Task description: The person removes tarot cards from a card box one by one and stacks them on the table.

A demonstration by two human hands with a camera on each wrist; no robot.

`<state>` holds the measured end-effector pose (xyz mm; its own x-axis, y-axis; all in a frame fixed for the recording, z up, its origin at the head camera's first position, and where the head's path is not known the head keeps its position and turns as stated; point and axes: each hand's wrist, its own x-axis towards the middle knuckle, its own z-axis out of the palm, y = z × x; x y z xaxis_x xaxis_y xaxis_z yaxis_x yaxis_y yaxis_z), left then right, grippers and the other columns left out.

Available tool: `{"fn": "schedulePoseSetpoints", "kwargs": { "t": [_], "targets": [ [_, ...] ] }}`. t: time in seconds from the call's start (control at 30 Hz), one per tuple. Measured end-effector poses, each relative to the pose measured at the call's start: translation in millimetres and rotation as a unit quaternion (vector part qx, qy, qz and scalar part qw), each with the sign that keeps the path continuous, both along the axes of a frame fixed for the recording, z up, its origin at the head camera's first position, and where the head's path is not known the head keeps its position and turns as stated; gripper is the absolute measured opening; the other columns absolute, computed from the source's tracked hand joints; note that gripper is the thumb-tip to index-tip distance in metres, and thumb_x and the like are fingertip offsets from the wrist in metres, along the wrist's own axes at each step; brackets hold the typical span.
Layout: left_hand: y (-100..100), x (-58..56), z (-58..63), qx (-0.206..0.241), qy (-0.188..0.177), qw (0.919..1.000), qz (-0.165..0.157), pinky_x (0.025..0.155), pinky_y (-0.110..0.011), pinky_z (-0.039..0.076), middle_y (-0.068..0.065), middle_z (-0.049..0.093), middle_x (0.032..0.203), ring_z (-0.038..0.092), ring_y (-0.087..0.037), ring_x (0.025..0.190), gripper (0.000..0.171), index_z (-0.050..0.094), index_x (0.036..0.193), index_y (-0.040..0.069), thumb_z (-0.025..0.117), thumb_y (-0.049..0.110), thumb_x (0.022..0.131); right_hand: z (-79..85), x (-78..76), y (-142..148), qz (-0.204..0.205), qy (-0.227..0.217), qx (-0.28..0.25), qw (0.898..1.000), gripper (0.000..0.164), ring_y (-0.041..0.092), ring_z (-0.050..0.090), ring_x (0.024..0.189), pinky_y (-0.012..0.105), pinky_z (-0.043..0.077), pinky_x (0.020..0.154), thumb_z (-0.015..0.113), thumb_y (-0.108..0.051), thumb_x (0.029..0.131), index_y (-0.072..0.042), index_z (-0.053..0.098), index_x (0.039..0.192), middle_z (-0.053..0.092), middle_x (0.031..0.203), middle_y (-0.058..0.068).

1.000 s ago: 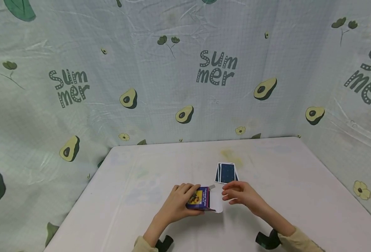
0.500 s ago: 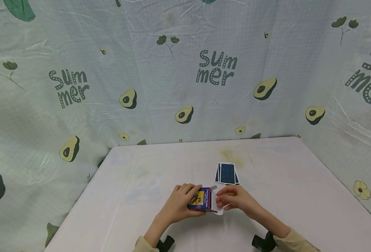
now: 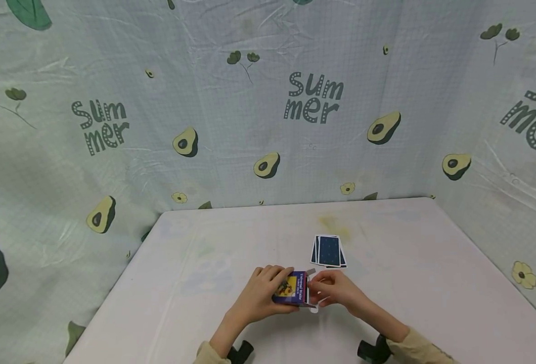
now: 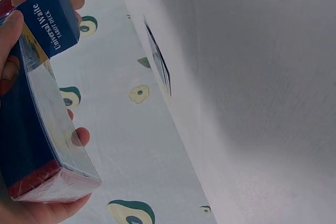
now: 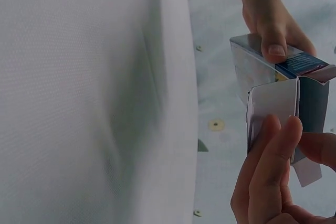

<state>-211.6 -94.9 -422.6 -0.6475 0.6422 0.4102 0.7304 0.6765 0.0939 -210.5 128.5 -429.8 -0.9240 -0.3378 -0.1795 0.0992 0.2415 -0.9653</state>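
A blue-purple tarot card box (image 3: 287, 288) with a yellow picture is held by my left hand (image 3: 262, 290), which grips it from the left. Its open end faces right. In the left wrist view, a blue panel (image 4: 51, 22) reads "Universal Waite Tarot Deck", and clear plastic covers one side. My right hand (image 3: 338, 290) is at the open end, its fingers bent against a white flap (image 5: 273, 103), the thumb on the flap's other side. Another small flap (image 5: 308, 172) hangs out below. What lies deep inside the box is hidden.
Behind the hands, a small, slightly fanned stack of dark blue-backed cards (image 3: 329, 251) lies on the white table (image 3: 213, 242). A printed avocado curtain (image 3: 231, 116) hangs behind and beside the table. Dark camera mounts (image 3: 374, 350) sit at both wrists.
My right hand has moved left onto the open end and its white flap, which now shows less. The box has shifted slightly right in my left hand. The card stack has stayed put.
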Motion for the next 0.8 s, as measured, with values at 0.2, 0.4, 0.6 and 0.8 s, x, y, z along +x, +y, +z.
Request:
{"fn": "schedulePoseSetpoints", "kwargs": {
  "t": [0.2, 0.4, 0.6, 0.8],
  "targets": [
    [-0.3, 1.1, 0.2, 0.002, -0.001, 1.0, -0.003, 0.085, -0.031, 0.039, 0.004, 0.056, 0.107, 0.05, -0.01, 0.097, 0.075, 0.049, 0.127, 0.018, 0.07, 0.056, 0.066, -0.6, 1.2, -5.9, -0.011, 0.0, 0.016, 1.0, 0.041, 0.011, 0.063, 0.066, 0.027, 0.053, 0.06, 0.06, -0.033, 0.084, 0.005, 0.057, 0.098, 0.065, 0.076, 0.003],
    [-0.7, 0.8, -0.7, 0.007, 0.01, 0.9999, -0.008, 0.084, -0.03, 0.039, 0.004, 0.056, 0.106, 0.05, -0.009, 0.097, 0.075, 0.049, 0.126, 0.018, 0.07, 0.057, 0.065, -0.8, 0.9, -8.5, -0.014, -0.003, 0.021, 1.0, 0.035, 0.011, 0.063, 0.066, 0.027, 0.053, 0.06, 0.06, -0.028, 0.085, 0.005, 0.056, 0.098, 0.064, 0.075, 0.003],
    [-1.0, 0.2, -2.6, 0.006, 0.013, 0.9999, -0.008, 0.083, -0.03, 0.038, 0.005, 0.056, 0.106, 0.05, -0.009, 0.096, 0.074, 0.05, 0.125, 0.017, 0.07, 0.057, 0.066, -2.4, -0.2, -7.4, -0.013, -0.012, 0.022, 1.0, 0.033, 0.011, 0.062, 0.065, 0.027, 0.053, 0.061, 0.058, -0.027, 0.086, 0.004, 0.056, 0.097, 0.063, 0.076, 0.003],
    [-1.7, 0.1, -3.0, 0.004, 0.004, 1.0, -0.004, 0.084, -0.03, 0.038, 0.005, 0.056, 0.107, 0.05, -0.009, 0.097, 0.075, 0.049, 0.126, 0.018, 0.069, 0.057, 0.066, -0.2, -0.8, -4.0, -0.014, -0.023, 0.013, 1.0, 0.032, 0.01, 0.061, 0.066, 0.025, 0.052, 0.06, 0.058, -0.025, 0.086, 0.004, 0.056, 0.099, 0.063, 0.079, 0.002]
  ]
}}
